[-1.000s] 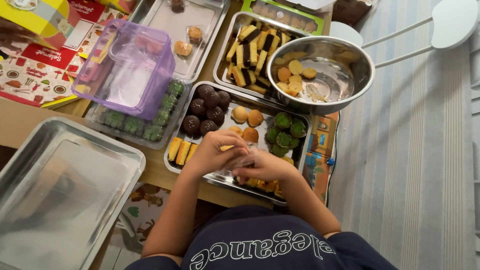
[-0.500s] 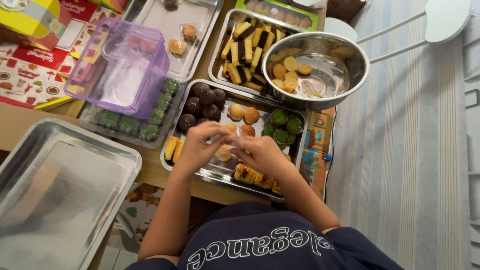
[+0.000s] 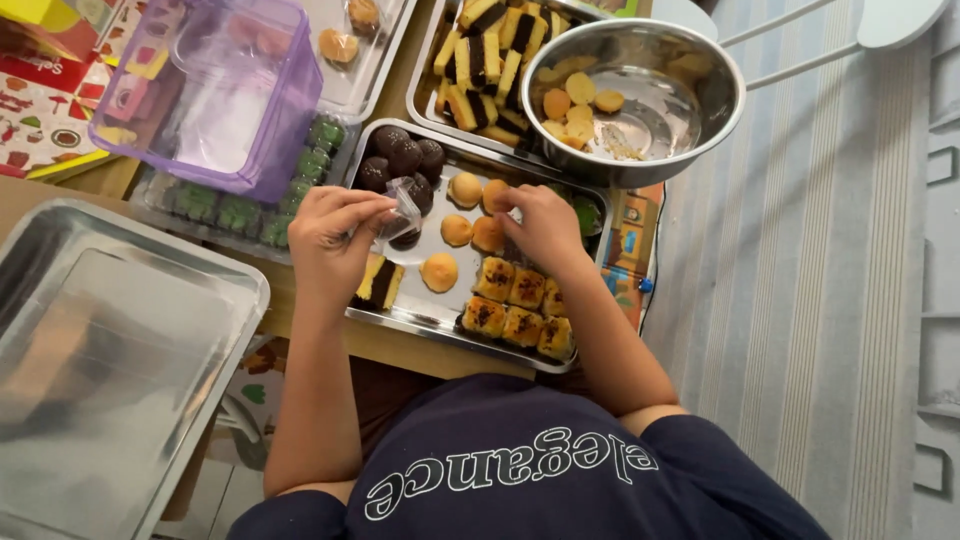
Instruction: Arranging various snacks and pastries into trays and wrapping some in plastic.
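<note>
Table – purple box (image 3: pixel 215 95) top-left, red leaflets (image 3: pixel 45 105).

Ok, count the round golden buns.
5 round golden buns: two by the chocolate balls, two beside the right hand, one alone nearer the front edge. The hand may hide more.

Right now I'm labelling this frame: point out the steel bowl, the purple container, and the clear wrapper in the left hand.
steel bowl (image 3: pixel 700 130): head view, right rim.
purple container (image 3: pixel 215 100): head view, translucent wall.
clear wrapper (image 3: pixel 403 208): head view, middle.
</note>
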